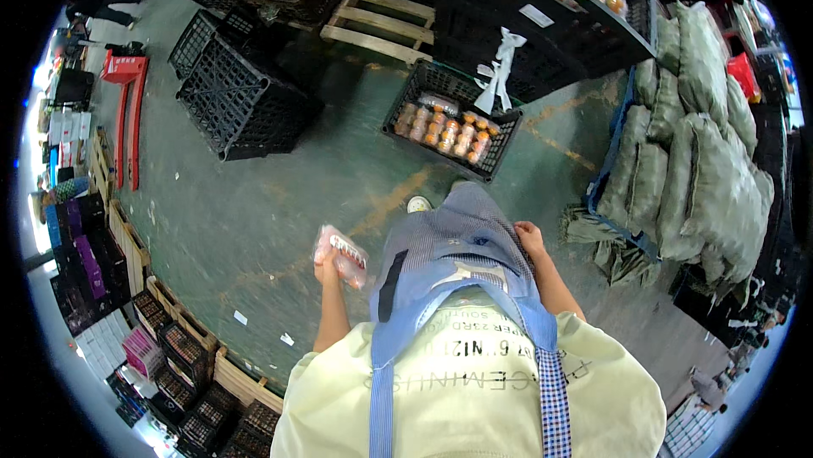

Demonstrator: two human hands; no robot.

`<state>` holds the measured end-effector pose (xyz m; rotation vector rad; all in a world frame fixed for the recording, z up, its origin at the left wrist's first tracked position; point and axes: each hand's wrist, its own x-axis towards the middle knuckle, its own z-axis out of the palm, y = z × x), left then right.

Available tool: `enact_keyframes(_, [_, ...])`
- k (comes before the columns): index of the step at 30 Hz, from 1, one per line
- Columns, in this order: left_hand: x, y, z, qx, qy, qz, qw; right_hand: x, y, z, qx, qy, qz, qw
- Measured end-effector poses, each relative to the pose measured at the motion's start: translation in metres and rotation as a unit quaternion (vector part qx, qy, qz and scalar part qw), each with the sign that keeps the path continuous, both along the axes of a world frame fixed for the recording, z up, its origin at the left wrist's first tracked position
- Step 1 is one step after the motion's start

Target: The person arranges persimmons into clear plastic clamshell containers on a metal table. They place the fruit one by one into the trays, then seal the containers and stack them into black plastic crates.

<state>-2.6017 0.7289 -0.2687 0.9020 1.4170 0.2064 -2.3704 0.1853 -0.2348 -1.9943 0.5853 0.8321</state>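
Note:
My left hand (326, 264) grips a clear plastic pack of round, pale reddish items (342, 255) with a printed label, held out over the floor to my left. My right hand (529, 236) hangs beside my blue checked apron (467, 223), its fingers partly curled at the apron's edge; whether it pinches the cloth cannot be told. On the floor in front of my feet sits a black plastic crate (444, 156) holding rows of clear packs with orange and reddish round items (448, 134). White plastic strips (502, 74) lie over the crate's far right side.
Stacked black crates (232, 90) stand ahead on the left, near a red pallet jack (130, 121). A wooden pallet (381, 20) lies farther ahead. Full green mesh sacks (718, 185) are piled at the right. A large black bin (540, 20) stands beyond the crate. A person (95, 1) is far left.

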Motion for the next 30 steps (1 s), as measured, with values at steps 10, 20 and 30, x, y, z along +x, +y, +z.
enact_keyframes(10, [0.201,-0.161,0.121,0.27,0.113,-0.258,0.921,-0.004,-0.128,0.007,0.069,0.029,-0.133,0.988])
enact_keyframes(20, [0.395,-0.44,0.213,-0.006,-0.166,-0.331,0.929,0.096,-0.329,0.067,0.088,0.024,-0.219,0.971])
enact_keyframes(30, [0.544,-0.593,0.247,-0.385,-0.258,-0.239,0.854,0.3,-0.308,0.179,0.525,0.005,-0.221,0.822])
